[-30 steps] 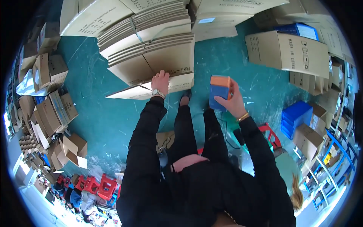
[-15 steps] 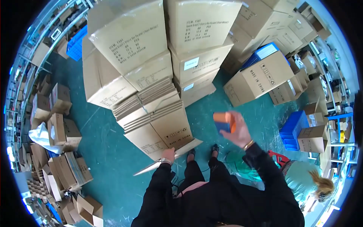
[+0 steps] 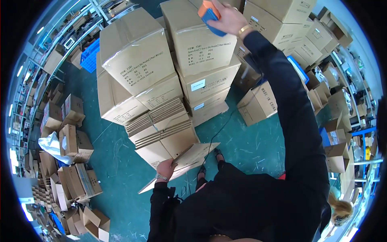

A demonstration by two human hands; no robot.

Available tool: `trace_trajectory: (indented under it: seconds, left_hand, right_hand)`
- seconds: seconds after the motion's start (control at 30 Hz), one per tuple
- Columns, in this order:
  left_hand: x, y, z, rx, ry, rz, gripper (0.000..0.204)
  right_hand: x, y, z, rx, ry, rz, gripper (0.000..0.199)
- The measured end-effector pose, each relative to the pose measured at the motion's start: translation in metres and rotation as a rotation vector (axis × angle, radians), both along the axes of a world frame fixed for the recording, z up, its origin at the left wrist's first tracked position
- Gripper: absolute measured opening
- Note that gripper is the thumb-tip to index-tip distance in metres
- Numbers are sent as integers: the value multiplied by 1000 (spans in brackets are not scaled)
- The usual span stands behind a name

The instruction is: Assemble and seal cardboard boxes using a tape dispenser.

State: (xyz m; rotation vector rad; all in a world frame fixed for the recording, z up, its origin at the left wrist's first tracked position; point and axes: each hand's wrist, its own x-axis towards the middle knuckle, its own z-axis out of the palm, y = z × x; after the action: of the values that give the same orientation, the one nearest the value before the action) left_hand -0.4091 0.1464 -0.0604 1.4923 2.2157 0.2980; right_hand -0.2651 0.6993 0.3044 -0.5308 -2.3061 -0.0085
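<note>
My left hand [image 3: 165, 167] is closed on the edge of a flattened cardboard carton [image 3: 192, 157], which tilts away from the front of a stack of folded cartons [image 3: 161, 121]. Several folded sheets in that stack stand close together, with a thin strap across them. High at the far side, my right hand [image 3: 229, 19] grips a blue-and-orange block-shaped object [image 3: 211, 18]; its exact kind I cannot make out. That hand is over a tall sealed carton [image 3: 201, 48], and whether the object touches the carton does not show.
Another sealed carton pile [image 3: 137, 60] rises at the far left. A loose carton [image 3: 258, 103] stands right of the stack. Opened boxes [image 3: 78, 179] line the left side, shelves [image 3: 36, 60] behind them. A thin dark cable [image 3: 221, 130] hangs near my feet. Another person's head [image 3: 340, 207] shows at lower right.
My right hand, holding the blue-and-orange object, has swung up and away to the far cartons. My left hand has shifted slightly left, and the flattened carton has tilted farther from the stack.
</note>
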Motion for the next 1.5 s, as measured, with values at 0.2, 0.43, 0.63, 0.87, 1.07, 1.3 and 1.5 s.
trace_trajectory:
  seconds: [0.2, 0.43, 0.63, 0.87, 1.07, 1.3, 1.5]
  left_hand:
    - [15, 2, 98, 119, 8, 216, 29]
    - [8, 2, 152, 411, -106, 405, 13]
    - [7, 5, 233, 668, -122, 658, 30]
    - [-8, -61, 251, 916, -302, 714, 44]
    - [10, -52, 248, 1177, -460, 636, 45]
    - [-23, -53, 246, 1051, -851, 762, 51]
    - [-32, -29, 244, 975, -981, 725, 55]
  right_hand:
    - [-43, 55, 25, -112, -205, -4, 89]
    - [-31, 79, 32, -398, -328, 375, 66]
    - [100, -25, -89, -867, 205, 607, 75]
    - [300, -158, -391, -1540, 199, 259, 38]
    - [348, -233, -414, -1618, 207, -80, 52]
    - [378, -233, -384, -1400, 550, -152, 60]
    - [419, -243, -308, -1405, 459, -140, 49]
